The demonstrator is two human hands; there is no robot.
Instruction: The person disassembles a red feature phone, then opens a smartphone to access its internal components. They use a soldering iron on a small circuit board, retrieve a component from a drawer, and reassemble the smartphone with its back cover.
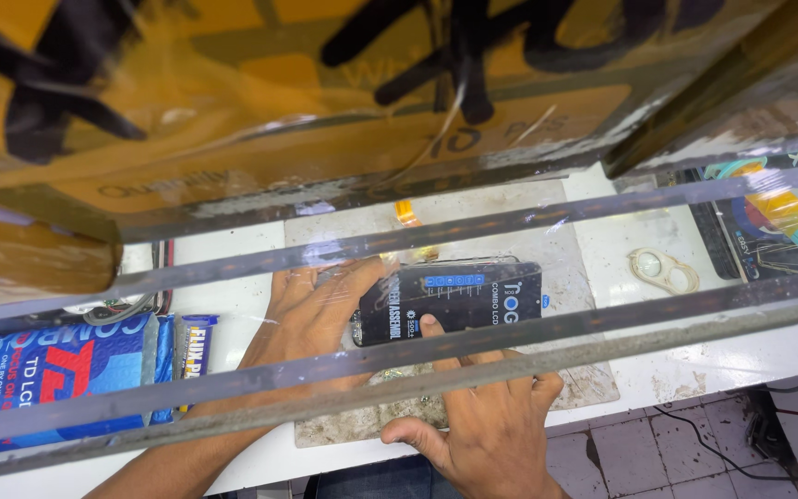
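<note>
White bench; dark phone screen lengthwise left-right.

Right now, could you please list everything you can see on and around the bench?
Flat black screen panel: one, black with blue print, on the mat under both hands.
Work mat: one, grey and stained, bench centre.
Bench: one, white.
Blue packets: a stack, count unclear, far left.
Small tube: one, blue, beside the packets.
Ring-shaped tool: one, cream, right of the mat.
Colourful pad: one, far right.
Cardboard box: one, brown, overhead.
Clear strips: several, across the view.
Left hand: on the panel's left end.
Right hand: fingertip on the panel.
</note>
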